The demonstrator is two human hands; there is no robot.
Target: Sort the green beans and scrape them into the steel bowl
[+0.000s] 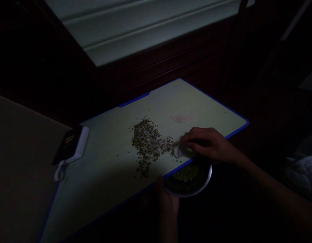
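Note:
My right hand reaches over the near edge of the pale board, its fingers pinched on a small clear curved piece whose kind I cannot make out. Just left of that piece, small green beans lie spread, with pale grains mixed among them. A small patch of pale pinkish grains lies apart, farther back. Below the board's near edge, my left hand grips a round metal bowl from beneath. Green beans show inside it; the board hides the bowl's far part.
A dark-faced device with a white side and strap rests at the board's left edge. Behind stand dark wooden slats and a pale ridged panel. Whitish crumpled material is at the right. The room is very dim.

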